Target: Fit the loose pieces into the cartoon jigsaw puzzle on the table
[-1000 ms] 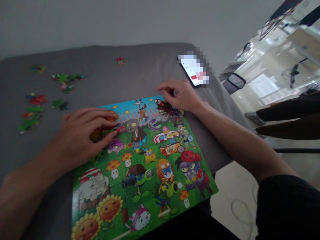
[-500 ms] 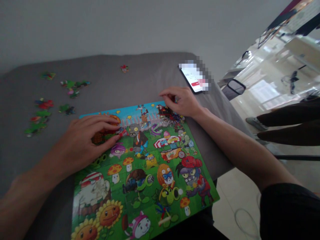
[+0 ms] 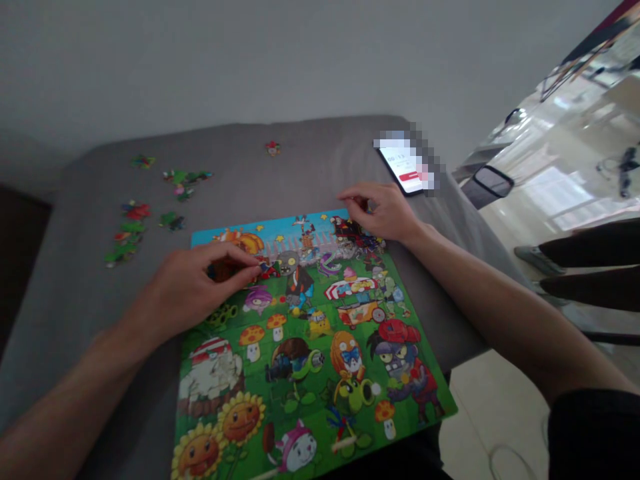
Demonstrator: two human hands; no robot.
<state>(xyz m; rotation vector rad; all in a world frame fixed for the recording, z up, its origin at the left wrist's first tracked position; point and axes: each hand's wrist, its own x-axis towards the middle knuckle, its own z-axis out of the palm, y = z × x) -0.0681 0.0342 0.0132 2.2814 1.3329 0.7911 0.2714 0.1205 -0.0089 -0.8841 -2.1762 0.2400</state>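
A colourful cartoon jigsaw puzzle lies on a grey cushioned surface, its near corner hanging over the edge. My left hand rests on the puzzle's upper left part, fingers together and pressing down on pieces there. At the puzzle's upper right corner my right hand has its fingers curled in a pinch; what they hold is hidden. Several loose puzzle pieces lie scattered at the far left, and one single piece sits near the back.
A phone with a lit screen lies at the surface's right edge beyond my right hand. To the right the floor drops away, with a dark chair and a shoe. A wall stands behind.
The view has shifted, so everything sits further right in the frame. Both hands stay at the same spots on the puzzle, the left fingers drawn in slightly.
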